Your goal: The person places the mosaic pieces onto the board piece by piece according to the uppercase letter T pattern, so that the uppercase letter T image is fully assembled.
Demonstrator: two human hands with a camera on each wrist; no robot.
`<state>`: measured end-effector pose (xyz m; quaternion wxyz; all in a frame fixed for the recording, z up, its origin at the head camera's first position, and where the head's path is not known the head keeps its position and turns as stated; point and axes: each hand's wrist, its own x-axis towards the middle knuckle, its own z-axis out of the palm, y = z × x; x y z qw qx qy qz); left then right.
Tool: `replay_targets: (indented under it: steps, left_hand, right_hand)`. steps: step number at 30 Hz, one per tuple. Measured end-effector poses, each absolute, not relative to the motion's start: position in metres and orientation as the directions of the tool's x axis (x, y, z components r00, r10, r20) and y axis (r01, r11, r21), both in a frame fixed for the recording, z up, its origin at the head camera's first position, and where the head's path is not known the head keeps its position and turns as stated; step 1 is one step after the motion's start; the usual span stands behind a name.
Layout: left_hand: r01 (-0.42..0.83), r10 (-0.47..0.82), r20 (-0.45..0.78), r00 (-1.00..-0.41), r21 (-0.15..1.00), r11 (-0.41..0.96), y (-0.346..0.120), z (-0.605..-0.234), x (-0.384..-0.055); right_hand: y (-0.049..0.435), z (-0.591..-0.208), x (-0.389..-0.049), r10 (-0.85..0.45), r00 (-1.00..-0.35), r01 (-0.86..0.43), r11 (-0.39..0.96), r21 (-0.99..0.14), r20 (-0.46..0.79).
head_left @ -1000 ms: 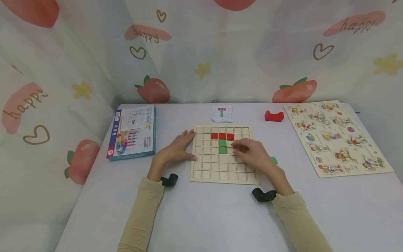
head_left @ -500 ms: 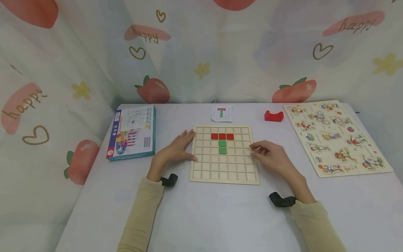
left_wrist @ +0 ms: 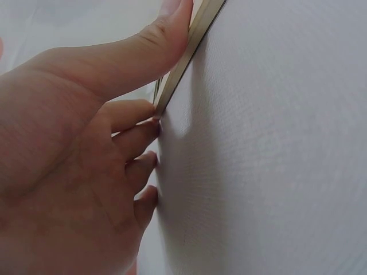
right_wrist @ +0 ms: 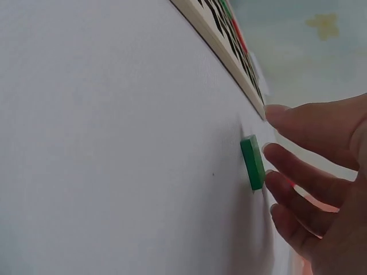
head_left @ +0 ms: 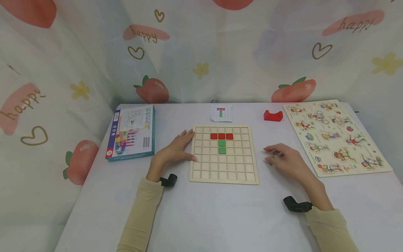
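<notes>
A pale wooden grid board (head_left: 205,165) lies flat on the table. Three red square tiles (head_left: 221,136) form a row on it, and two green tiles (head_left: 221,150) run down from the middle one. My left hand (head_left: 174,149) rests at the board's left edge, fingers extended, thumb (left_wrist: 143,57) on the rim in the left wrist view. Right of the board is my right hand (head_left: 287,161), fingers slightly bent and apart. A loose green tile (right_wrist: 253,163) lies on the table close to those fingertips, not pinched; the hand mostly covers it in the head view.
Behind the board lies a small pattern card (head_left: 221,113) showing a red and green T. A red notched block (head_left: 273,116) stands to its right. A picture puzzle board (head_left: 338,140) occupies the right side, and a flat box (head_left: 132,131) the left. A printed curtain hangs behind.
My right hand has drawn back from the green tiles on the board, moving right to the loose green tile on the table. The left hand has kept its place.
</notes>
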<state>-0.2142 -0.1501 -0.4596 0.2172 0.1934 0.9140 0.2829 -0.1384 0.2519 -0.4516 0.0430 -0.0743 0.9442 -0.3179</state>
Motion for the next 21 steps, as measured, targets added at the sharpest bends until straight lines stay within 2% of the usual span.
replay_targets:
  steps: [21]
  left_hand:
    - [0.24, 0.49, -0.28, -0.825, 0.612, 0.754, -0.151, -0.461, -0.214]
  right_hand:
    - [0.267, -0.455, -0.133, -0.258, -0.965, -0.185, 0.785, -0.591, -0.041]
